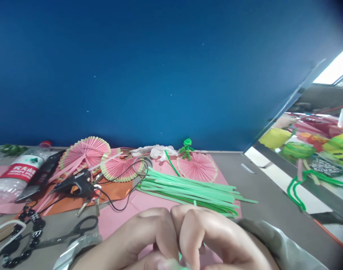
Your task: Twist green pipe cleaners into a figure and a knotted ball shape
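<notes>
My left hand (143, 230) and my right hand (216, 230) meet at the bottom middle, knuckles touching and fingers curled inward. Between them they pinch a light green pipe cleaner (195, 203); its tip pokes up behind the right fingers, and more green shows low between the fingertips. Most of that pipe cleaner is hidden by my fingers. Just beyond the hands lies a bundle of light green pipe cleaners (188, 189) on pink paper (117, 219). Behind the bundle stands a small figure of twisted green pipe cleaner (187, 149).
Pink pleated paper fans (85, 153) lie along the blue partition (160, 75). At left are a plastic bottle (21, 170), a black glue gun (77, 183), keys (96, 198), scissors (81, 228) and black beads (38, 225). Yellow and green plush items (297, 150) sit beyond the partition at right.
</notes>
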Demonstrator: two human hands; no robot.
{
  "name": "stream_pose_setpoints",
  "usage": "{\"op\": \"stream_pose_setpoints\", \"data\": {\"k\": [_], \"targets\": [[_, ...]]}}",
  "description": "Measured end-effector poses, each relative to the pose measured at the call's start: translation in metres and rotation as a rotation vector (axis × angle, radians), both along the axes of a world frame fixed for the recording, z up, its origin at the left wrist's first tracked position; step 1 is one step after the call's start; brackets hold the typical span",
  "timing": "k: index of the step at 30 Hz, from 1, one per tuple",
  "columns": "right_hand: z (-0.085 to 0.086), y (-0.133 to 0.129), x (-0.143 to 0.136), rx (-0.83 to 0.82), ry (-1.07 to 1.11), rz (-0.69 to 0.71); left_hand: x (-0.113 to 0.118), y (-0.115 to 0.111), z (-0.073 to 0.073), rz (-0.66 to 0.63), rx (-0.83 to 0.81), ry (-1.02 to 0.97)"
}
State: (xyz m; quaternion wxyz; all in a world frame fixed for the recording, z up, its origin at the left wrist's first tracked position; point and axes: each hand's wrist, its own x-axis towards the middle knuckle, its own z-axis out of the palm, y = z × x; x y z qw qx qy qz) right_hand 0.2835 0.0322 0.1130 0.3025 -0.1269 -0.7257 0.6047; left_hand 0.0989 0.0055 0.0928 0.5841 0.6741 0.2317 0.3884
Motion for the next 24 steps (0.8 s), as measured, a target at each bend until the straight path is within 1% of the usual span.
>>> {"op": "stream_pose_setpoints", "data": {"k": [3, 6, 8, 10, 14, 16, 20, 22, 23, 24], "targets": [[-0.003, 0.008, -0.002, 0.050, 0.057, 0.056, -0.001, 0.000, -0.002, -0.013, -0.025, -0.020], [-0.006, 0.012, -0.005, 0.091, 0.108, 0.103, 0.001, 0.001, -0.002, -0.050, -0.106, -0.103], [-0.009, 0.011, -0.008, 0.063, 0.162, 0.084, 0.003, 0.001, -0.001, -0.065, -0.188, -0.170], [-0.010, 0.007, -0.010, -0.011, 0.213, 0.049, 0.005, 0.000, -0.001, -0.067, -0.269, -0.206], [-0.011, 0.001, -0.010, -0.225, 0.198, -0.003, 0.007, 0.002, -0.006, -0.023, -0.384, -0.245], [-0.012, 0.001, -0.007, -0.281, 0.142, -0.013, 0.007, 0.003, -0.010, 0.004, -0.408, -0.280], [-0.012, 0.004, -0.002, -0.269, 0.059, -0.048, 0.009, 0.006, -0.014, 0.085, -0.422, -0.318], [-0.011, 0.004, -0.002, -0.233, 0.056, -0.075, 0.009, 0.006, -0.014, 0.110, -0.407, -0.262], [-0.010, 0.004, -0.003, -0.211, 0.040, -0.093, 0.010, 0.006, -0.014, 0.139, -0.388, -0.218], [-0.009, 0.004, -0.004, -0.187, 0.013, -0.118, 0.010, 0.006, -0.013, 0.200, -0.352, -0.163]]}}
